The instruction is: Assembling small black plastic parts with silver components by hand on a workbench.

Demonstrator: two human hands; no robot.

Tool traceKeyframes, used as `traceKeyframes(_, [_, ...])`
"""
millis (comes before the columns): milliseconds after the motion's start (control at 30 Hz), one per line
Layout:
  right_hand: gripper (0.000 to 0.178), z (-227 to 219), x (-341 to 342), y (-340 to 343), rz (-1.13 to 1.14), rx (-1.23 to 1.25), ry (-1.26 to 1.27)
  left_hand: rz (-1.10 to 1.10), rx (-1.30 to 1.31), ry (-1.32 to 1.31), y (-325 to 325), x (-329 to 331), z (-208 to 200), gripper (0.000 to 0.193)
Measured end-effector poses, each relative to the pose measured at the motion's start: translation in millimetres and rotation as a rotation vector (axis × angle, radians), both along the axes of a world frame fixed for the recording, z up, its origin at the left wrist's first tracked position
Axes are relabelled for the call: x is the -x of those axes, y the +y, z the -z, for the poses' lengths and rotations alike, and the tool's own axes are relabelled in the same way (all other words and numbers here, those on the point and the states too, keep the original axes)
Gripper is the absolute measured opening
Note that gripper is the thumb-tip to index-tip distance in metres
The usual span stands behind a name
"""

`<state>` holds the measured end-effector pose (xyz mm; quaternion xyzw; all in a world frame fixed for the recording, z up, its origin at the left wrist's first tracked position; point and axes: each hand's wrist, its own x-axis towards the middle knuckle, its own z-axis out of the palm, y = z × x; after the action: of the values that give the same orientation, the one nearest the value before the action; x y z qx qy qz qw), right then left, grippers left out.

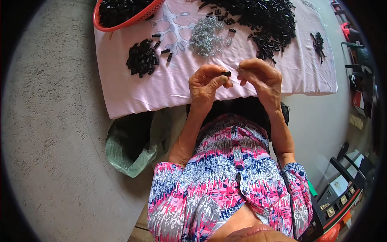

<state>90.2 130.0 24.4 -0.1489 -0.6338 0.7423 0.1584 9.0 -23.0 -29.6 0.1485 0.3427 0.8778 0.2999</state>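
Note:
My left hand (204,85) pinches a small black cylindrical piece (226,74) between thumb and forefinger, just over the near edge of the table. Close by on its right, my right hand (262,80) has its thumb and fingertips drawn together toward the piece's end. What those fingertips hold, if anything, is too small to make out. Beyond both hands lies a heap of tiny shiny silvery parts (207,37). A small group of similar black pieces (142,58) rests left of it, and a much larger black heap (268,22) spreads at the far right.
A red plastic basket (95,19) full of black pieces stands at the far left of the pink cloth-covered table (133,94). Thin dark parts (318,46) lie near the right edge. An open green woven sack (135,163) sits below the table's left front.

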Motion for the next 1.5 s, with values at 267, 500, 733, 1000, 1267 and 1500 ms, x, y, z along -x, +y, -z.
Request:
traceKeyframes(267, [0.015,6.6,-20.0,-3.5,0.003,0.134,0.130,0.006,0.096,-0.009,9.6,-14.5,-11.0,0.021])
traceKeyframes(500, [0.017,16.1,-27.8,-2.1,0.029,0.175,0.154,0.054,0.184,-0.006,11.6,-23.4,-16.2,0.022])
traceKeyframes(733, [0.023,14.3,-35.2,-1.5,0.063,-0.081,0.134,-0.040,0.334,0.196,15.3,-30.2,-27.4,0.022])
traceKeyframes(1000, [0.041,16.5,-37.7,-9.4,0.061,-0.520,0.172,-0.048,0.301,0.072,20.3,-27.7,-20.6,0.018])
traceKeyframes(1267, [0.021,-8.1,-15.4,28.6,0.271,-0.634,0.175,0.138,-0.123,-0.352,23.1,-5.1,-3.9,0.015])
traceKeyframes(1500, [0.019,-1.6,-19.9,69.8,0.488,-0.786,0.144,0.192,-0.176,-0.310,20.9,-4.5,0.8,0.014])
